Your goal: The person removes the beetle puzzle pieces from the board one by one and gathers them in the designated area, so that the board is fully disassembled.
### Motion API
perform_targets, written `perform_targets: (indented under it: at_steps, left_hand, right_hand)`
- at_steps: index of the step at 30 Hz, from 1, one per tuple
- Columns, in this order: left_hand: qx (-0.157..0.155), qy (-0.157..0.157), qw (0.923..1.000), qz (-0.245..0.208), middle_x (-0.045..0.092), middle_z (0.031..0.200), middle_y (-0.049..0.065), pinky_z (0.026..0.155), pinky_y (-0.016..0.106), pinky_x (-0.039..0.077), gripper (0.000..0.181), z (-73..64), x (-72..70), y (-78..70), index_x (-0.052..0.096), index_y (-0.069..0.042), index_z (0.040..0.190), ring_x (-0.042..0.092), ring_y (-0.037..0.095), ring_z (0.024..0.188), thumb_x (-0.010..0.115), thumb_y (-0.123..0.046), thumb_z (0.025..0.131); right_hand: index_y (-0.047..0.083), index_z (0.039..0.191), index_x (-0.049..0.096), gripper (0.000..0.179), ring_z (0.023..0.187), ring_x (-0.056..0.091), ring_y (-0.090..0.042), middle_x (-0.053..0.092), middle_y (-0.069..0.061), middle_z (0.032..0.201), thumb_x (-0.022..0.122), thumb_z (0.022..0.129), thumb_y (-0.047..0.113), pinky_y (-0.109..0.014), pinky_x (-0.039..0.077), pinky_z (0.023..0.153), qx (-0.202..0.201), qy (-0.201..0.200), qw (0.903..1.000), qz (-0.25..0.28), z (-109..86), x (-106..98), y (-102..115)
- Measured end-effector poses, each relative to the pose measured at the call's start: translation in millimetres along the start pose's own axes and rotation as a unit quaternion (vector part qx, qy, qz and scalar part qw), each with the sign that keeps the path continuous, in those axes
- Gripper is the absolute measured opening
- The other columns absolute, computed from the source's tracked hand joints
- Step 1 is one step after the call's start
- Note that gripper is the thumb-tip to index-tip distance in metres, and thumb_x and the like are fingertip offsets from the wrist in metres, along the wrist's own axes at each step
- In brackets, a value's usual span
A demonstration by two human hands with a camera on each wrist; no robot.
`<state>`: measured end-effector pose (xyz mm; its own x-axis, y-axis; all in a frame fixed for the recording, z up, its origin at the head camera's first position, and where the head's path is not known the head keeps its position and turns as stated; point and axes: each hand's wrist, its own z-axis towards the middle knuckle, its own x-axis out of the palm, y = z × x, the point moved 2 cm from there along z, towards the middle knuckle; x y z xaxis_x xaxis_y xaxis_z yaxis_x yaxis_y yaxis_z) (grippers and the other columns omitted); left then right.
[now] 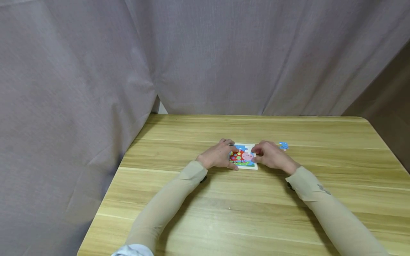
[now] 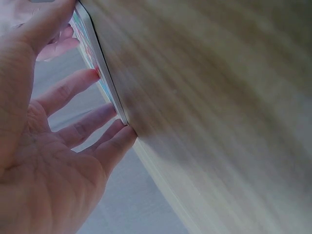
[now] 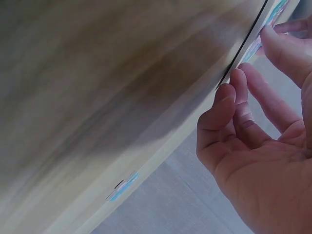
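Note:
A small jigsaw puzzle with a white border lies flat on the table, showing a pink pig face and a red shape with coloured spots. White backing shows at its upper right. My left hand spans its left side, thumb at the near edge. In the left wrist view, one of the fingertips touches the picture and others rest at the board's corner. Over the right edge is my right hand, thumb and index tips apart on the puzzle. The other right fingers bend beside the edge.
A loose blue puzzle piece lies on the wooden table, just beyond the right hand. Grey curtains hang behind the table's far edge and along its left side.

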<state>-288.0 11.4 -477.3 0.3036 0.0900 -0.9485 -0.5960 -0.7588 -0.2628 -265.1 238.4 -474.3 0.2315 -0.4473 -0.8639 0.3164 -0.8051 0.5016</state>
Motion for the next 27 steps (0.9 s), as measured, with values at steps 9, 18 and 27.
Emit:
perform_targets:
  at_steps: [9,18,27]
  left_hand:
    - [0.007,-0.004,1.0000,-0.001,0.045,0.170,0.003,0.120,0.041,0.055,0.076,-0.9,-0.6,-0.7,0.064,-0.022,0.154,0.042,0.027,0.156,0.086,-0.058,0.090]
    - [0.020,-0.014,0.9996,0.010,0.051,0.164,0.001,0.116,0.040,0.058,0.075,1.2,0.0,-0.3,0.067,-0.022,0.151,0.047,0.028,0.151,0.087,-0.058,0.089]
    - [0.019,-0.011,0.9997,0.010,0.051,0.164,0.001,0.115,0.040,0.058,0.074,1.9,0.7,1.1,0.067,-0.022,0.151,0.047,0.028,0.151,0.087,-0.058,0.089]
  right_hand:
    - [-0.004,0.116,0.078,0.027,0.093,0.066,-0.024,0.074,-0.014,0.103,0.085,0.094,0.011,-0.046,0.058,0.086,-0.002,0.002,1.0000,-0.001,2.3,2.3,0.7]
    - [-0.003,0.112,0.072,0.021,0.094,0.059,-0.026,0.067,-0.015,0.104,0.081,0.097,0.009,-0.041,0.052,0.085,0.021,0.026,0.9994,0.002,4.9,2.3,3.1]
    - [-0.004,0.114,0.068,0.022,0.097,0.057,-0.028,0.066,-0.015,0.104,0.078,0.099,0.008,-0.042,0.050,0.087,0.028,0.026,0.9993,-0.005,4.8,3.6,9.1]
